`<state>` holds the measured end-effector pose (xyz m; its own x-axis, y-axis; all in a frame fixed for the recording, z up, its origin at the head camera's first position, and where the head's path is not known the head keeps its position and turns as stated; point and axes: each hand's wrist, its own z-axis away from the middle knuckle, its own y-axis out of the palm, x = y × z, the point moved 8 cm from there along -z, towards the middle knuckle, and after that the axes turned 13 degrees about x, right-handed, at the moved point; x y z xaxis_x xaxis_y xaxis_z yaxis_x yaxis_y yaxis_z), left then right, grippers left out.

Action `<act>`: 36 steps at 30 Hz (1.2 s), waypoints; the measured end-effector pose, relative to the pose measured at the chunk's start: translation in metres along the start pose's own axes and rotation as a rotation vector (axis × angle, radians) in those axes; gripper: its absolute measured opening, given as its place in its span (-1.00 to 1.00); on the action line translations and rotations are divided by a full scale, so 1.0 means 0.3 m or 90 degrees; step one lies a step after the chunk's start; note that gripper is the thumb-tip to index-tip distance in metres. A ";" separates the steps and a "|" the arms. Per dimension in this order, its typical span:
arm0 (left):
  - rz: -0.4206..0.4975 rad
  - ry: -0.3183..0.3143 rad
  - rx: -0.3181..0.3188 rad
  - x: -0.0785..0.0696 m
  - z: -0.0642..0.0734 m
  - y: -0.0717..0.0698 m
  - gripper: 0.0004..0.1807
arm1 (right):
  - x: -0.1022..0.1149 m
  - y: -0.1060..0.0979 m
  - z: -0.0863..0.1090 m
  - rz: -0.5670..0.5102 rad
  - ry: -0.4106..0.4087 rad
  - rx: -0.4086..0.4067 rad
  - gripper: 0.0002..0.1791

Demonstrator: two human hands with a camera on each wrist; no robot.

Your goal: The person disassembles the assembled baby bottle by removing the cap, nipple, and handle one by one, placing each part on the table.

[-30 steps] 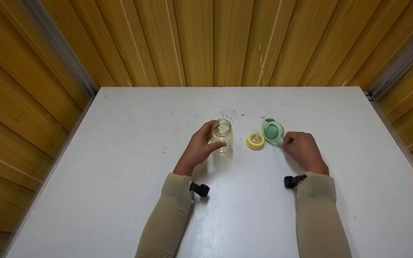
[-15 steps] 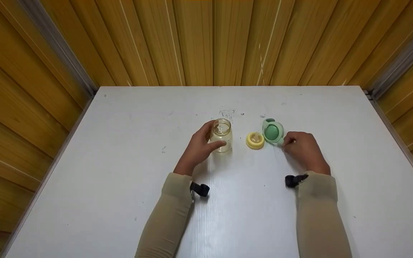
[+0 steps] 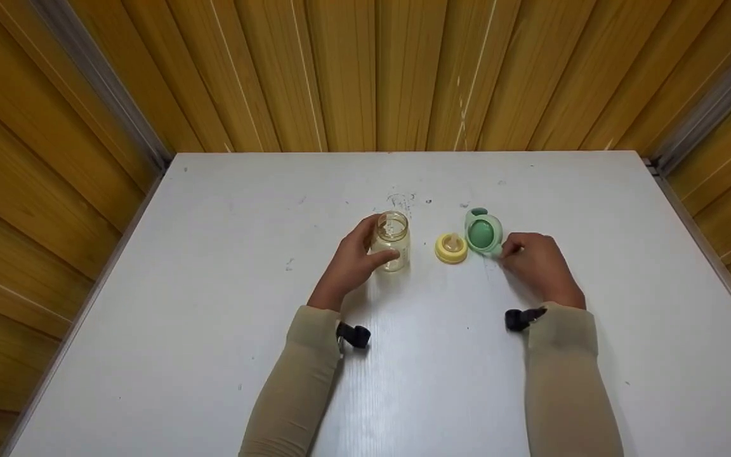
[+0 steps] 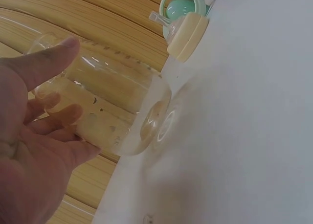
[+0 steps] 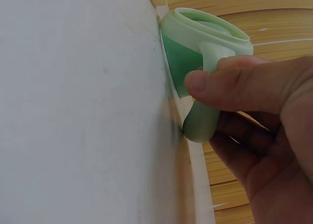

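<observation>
My left hand (image 3: 354,261) grips a see-through, amber-tinted baby bottle (image 3: 397,249), thumb on one side and fingers round the other. The bottle is upright with its threaded mouth uncovered, its base right at the tabletop in the left wrist view. To the right sits a yellow collar with a clear teat (image 3: 451,248), teat upward. Beside it is a pale green two-handled bottle holder (image 5: 210,45) with a darker green domed piece inside. One of its handles is pinched between thumb and fingers of my right hand (image 3: 538,263); the curled fingers are partly hidden behind the handle.
Everything stands on a white table (image 3: 200,266) with small dark marks near the middle. Wood-patterned panels (image 3: 346,76) rise behind its far edge and along both sides. A black wrist camera (image 3: 356,336) sits at the left cuff, another (image 3: 518,320) at the right.
</observation>
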<state>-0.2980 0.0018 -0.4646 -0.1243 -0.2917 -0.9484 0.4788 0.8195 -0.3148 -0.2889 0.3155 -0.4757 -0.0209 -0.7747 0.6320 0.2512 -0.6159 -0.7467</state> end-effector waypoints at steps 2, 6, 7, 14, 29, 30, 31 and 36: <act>0.005 -0.006 0.000 0.003 0.000 0.000 -0.19 | 0.001 -0.001 0.000 0.001 -0.003 -0.001 -0.86; 0.009 -0.021 -0.002 0.014 0.000 0.002 -0.20 | 0.001 -0.002 0.001 0.005 -0.005 0.001 -0.86; 0.011 -0.021 -0.001 0.016 0.000 0.003 -0.20 | 0.000 -0.003 0.002 0.006 -0.005 0.002 -0.85; 0.028 -0.023 0.004 0.020 0.001 0.005 -0.21 | 0.000 -0.006 0.006 0.007 -0.009 0.009 -0.77; 0.030 -0.029 0.006 0.028 -0.004 0.005 -0.21 | -0.005 -0.006 -0.003 0.008 -0.011 0.012 -0.85; 0.032 -0.027 0.006 0.027 -0.004 0.005 -0.22 | -0.004 -0.006 -0.003 0.006 -0.010 0.013 -0.85; 0.035 -0.025 0.007 0.027 -0.004 0.005 -0.22 | -0.004 -0.006 -0.003 0.003 -0.009 0.014 -0.85; 0.044 -0.021 0.010 0.029 -0.003 0.006 -0.24 | -0.002 -0.006 -0.001 0.002 -0.008 0.015 -0.84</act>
<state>-0.2989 0.0012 -0.4735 -0.0622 -0.2513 -0.9659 0.4986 0.8306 -0.2481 -0.2897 0.3170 -0.4746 -0.0086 -0.7746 0.6324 0.2734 -0.6102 -0.7436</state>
